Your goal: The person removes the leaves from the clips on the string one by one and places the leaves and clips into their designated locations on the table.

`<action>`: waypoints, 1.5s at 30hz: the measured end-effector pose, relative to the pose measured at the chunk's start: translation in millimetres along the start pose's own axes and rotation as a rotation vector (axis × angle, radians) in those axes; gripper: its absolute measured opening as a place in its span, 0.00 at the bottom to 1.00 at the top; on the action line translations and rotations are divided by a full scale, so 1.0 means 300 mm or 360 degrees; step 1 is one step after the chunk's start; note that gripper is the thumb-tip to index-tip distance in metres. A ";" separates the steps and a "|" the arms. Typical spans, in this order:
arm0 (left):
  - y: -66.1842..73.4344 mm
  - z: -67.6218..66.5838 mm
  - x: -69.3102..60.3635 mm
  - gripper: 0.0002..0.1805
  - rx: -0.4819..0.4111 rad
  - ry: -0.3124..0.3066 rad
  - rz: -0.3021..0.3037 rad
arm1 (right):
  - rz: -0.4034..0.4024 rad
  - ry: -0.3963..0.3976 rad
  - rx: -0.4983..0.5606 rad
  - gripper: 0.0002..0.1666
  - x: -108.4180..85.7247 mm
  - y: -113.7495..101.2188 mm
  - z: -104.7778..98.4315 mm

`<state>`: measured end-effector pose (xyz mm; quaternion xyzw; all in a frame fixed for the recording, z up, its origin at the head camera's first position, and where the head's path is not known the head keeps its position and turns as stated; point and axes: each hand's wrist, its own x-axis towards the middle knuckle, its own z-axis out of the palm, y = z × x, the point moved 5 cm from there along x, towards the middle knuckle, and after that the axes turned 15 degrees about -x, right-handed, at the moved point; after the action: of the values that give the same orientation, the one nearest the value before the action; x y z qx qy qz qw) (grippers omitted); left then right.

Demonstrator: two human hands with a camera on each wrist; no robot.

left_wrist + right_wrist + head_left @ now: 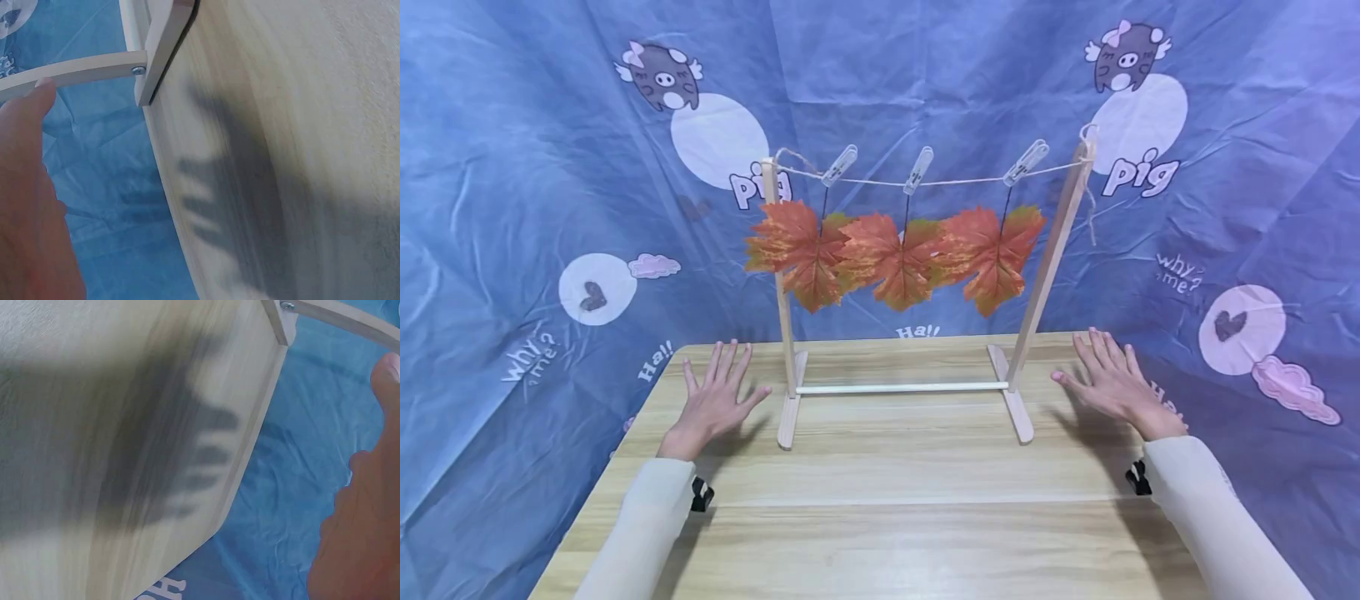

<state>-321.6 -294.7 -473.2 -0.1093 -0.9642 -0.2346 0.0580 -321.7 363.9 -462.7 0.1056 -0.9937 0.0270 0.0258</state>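
A wooden rack (1051,275) stands on the table, with a string (962,182) tied between its two posts. Three clear clothespins (917,171) sit on the string. From each hangs an orange-red maple leaf (811,254) by its dark stem; neighbouring leaves overlap at their edges. Left of the rack, my left hand (718,404) is held palm down with fingers spread, above its shadow. To the right, my right hand (1108,385) mirrors it, fingers straight and thumb pointing inward. Neither hand holds anything. Each wrist view shows one hand (31,206) near a rack post, apart from the table.
The wood-grain table (865,533) ends just behind the rack. A blue cloth (497,208) with printed pigs and words hangs around the back and sides. A white crossbar (902,388) joins the rack's two flat feet (1011,404).
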 end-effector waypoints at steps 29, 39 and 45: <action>0.284 -0.200 0.028 0.03 -0.0188 0.0674 0.0433 | -0.0196 0.0593 -0.0083 0.11 0.022 -0.254 -0.309; 0.427 -0.273 0.036 0.04 -0.0349 0.0748 0.0510 | -0.0460 0.0541 0.0109 0.06 0.036 -0.458 -0.399; 0.508 -0.298 0.035 0.04 -0.0433 0.0771 0.0562 | -0.0568 0.0488 0.0188 0.03 0.049 -0.575 -0.448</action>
<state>-290.1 -202.3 -325.4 -0.2226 -0.8483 -0.3668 0.3104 -293.5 200.4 -319.5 0.2757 -0.9404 0.0958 0.1744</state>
